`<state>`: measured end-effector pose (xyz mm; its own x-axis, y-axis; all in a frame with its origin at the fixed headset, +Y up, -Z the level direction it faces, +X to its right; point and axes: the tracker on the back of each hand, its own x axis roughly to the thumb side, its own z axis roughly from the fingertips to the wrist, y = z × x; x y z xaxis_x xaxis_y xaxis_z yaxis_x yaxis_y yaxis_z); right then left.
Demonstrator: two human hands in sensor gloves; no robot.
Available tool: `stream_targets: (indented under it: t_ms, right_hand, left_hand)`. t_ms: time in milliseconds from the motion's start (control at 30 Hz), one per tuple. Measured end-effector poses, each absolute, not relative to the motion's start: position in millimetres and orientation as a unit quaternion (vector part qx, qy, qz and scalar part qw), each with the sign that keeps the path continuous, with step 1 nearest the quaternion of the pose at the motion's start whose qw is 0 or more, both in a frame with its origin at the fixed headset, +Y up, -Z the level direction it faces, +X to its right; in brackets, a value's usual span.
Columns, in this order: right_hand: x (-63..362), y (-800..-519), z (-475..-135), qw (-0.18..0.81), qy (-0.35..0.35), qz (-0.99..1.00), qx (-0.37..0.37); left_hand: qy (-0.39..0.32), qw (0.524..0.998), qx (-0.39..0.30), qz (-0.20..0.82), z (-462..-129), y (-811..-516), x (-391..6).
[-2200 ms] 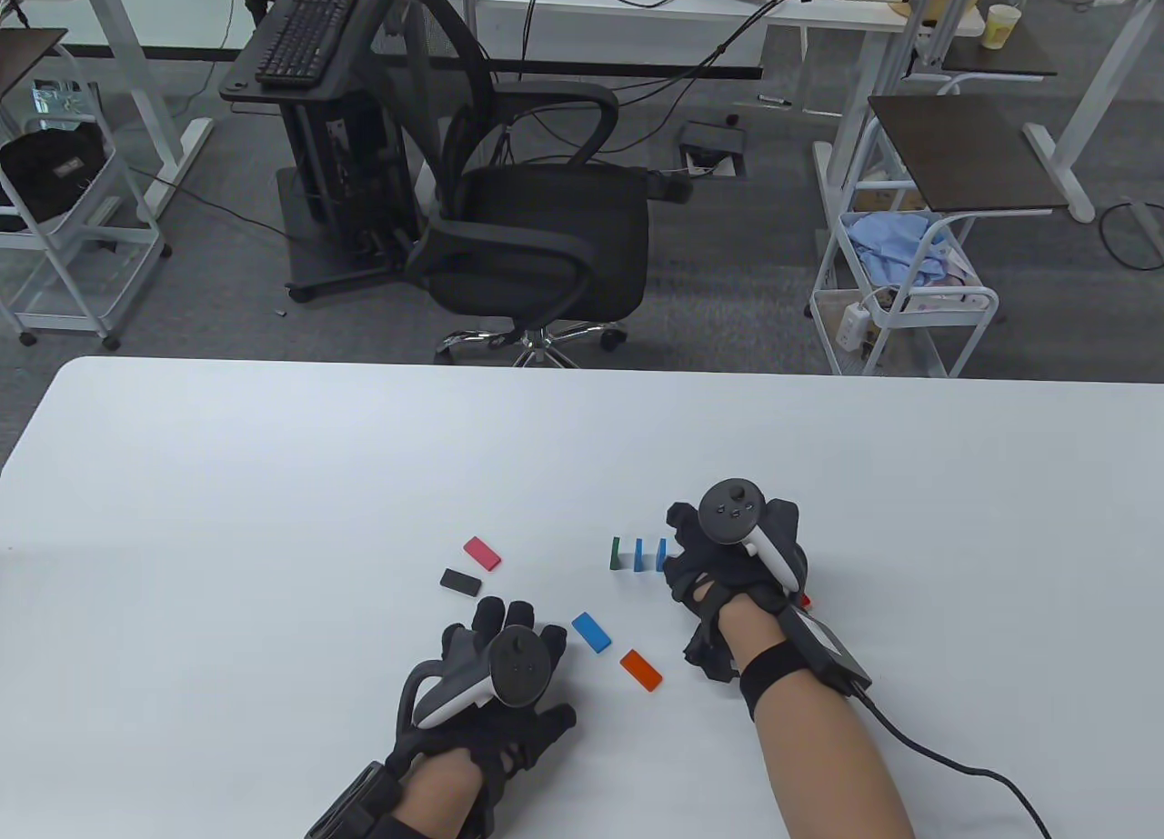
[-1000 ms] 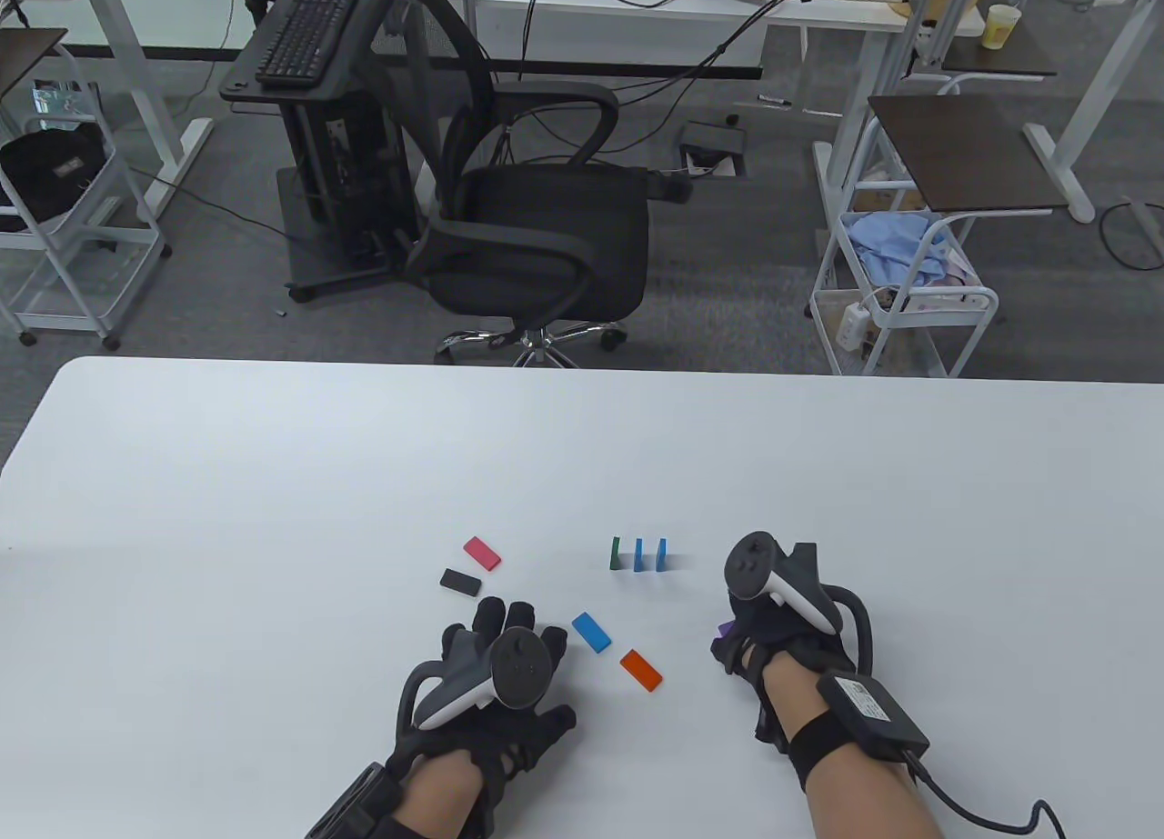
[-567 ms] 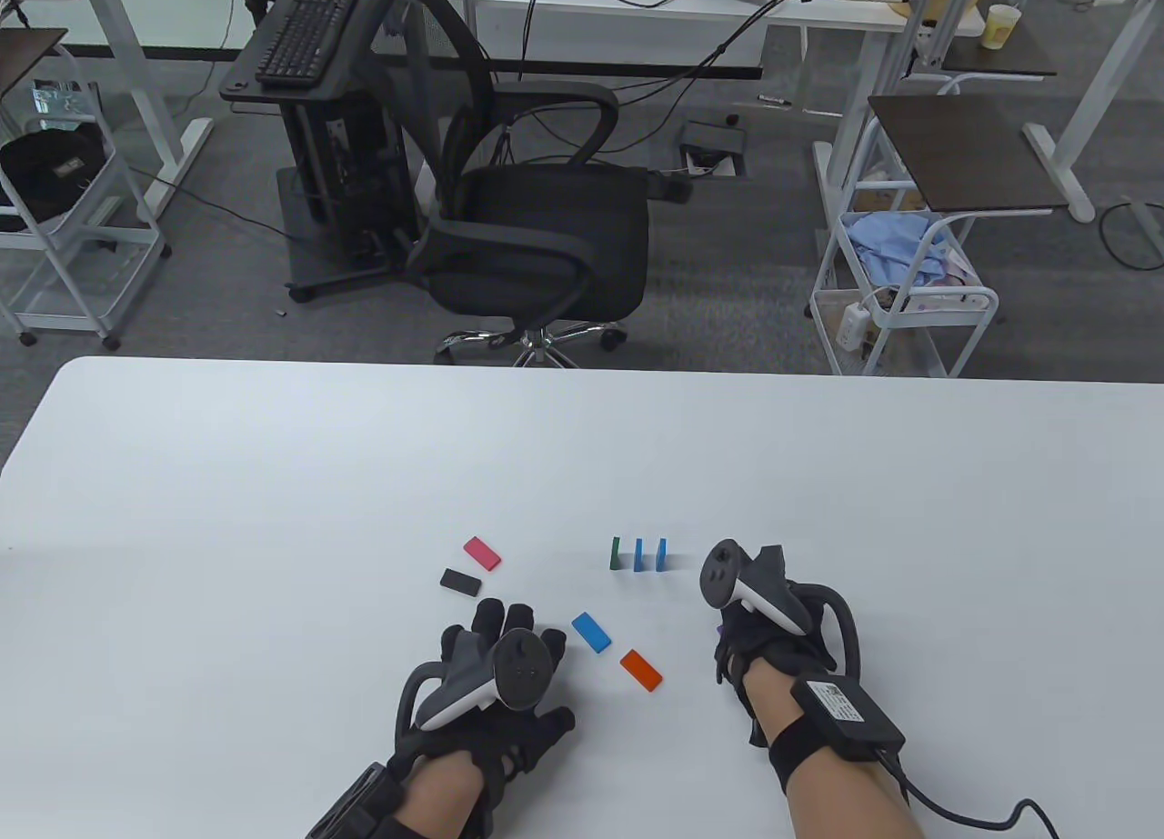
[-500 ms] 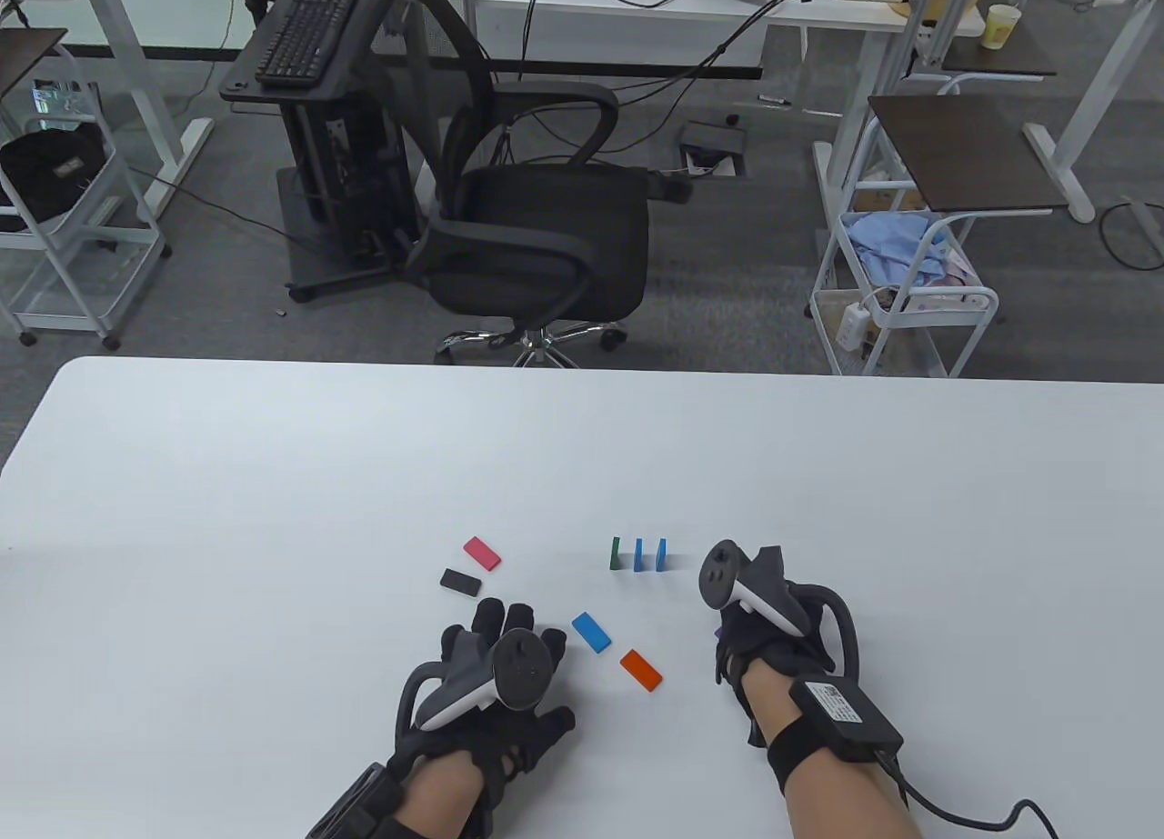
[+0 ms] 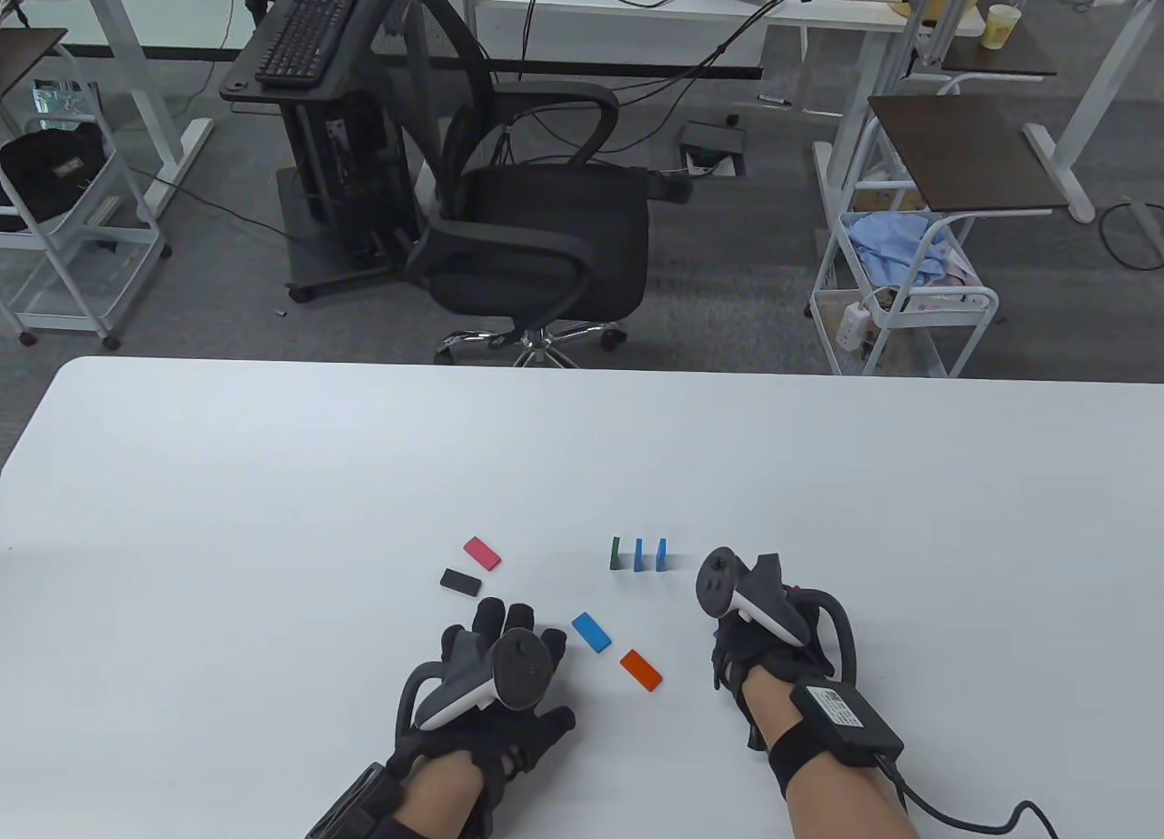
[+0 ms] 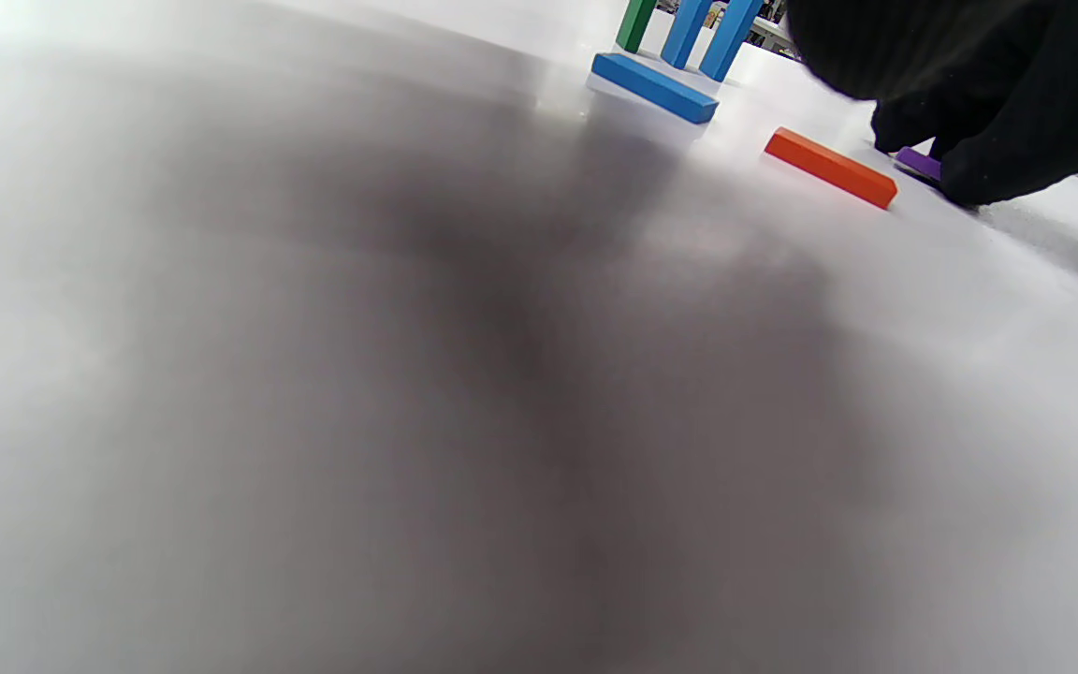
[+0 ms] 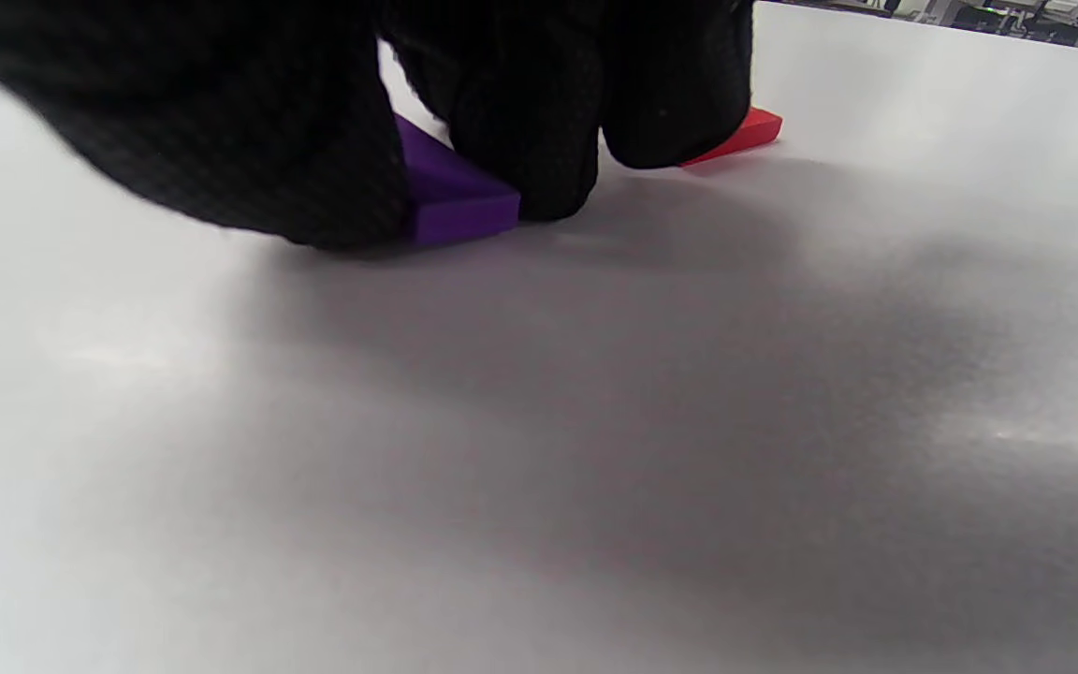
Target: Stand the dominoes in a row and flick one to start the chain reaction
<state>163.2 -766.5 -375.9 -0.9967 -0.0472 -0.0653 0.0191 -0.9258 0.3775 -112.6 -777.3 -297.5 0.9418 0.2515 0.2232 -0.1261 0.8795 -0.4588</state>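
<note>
- Table view: three dominoes [image 5: 638, 554] upright in a short row near the table's [image 5: 273, 457] front edge; others flat. Left hand [image 5: 496, 684] flat on the table, fingers spread, holding nothing. Right hand [image 5: 764, 639] curled down just right of the row.
- Left wrist view: orange domino [image 6: 829, 168] flat, untouched.
- Right wrist view: fingertips [image 7: 520, 140] pinching the flat purple domino [image 7: 455, 197]. Step probably picking up; next, lifting and standing it beside the row without a knock.

An office or lab workspace: a black mesh office chair [image 5: 536, 239] on grey carpet, a keyboard [image 5: 305, 30] on a black stand, white height-adjustable desks [image 5: 637, 3], rolling wire carts [image 5: 900, 303], loose cables, and a white table [image 5: 273, 475] in front.
</note>
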Motion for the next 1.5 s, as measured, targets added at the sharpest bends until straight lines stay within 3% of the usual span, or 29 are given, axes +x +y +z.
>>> stream_targets:
  t_ms: [600, 1167, 1500]
  right_hand:
    - [185, -728, -402, -0.097, -0.159, -0.981, 0.047]
    - [196, -750, -432, -0.287, -0.101, -0.950, 0.067]
    - [179, -762, -441, -0.302, -0.103, -0.946, 0.057]
  left_hand:
    - [-0.135, 0.959, -0.225, 0.104, -298, -777, -115]
    - [-0.129, 0.960, -0.225, 0.104, -299, -777, -117]
    - [-0.128, 0.960, -0.225, 0.106, -300, -777, -117]
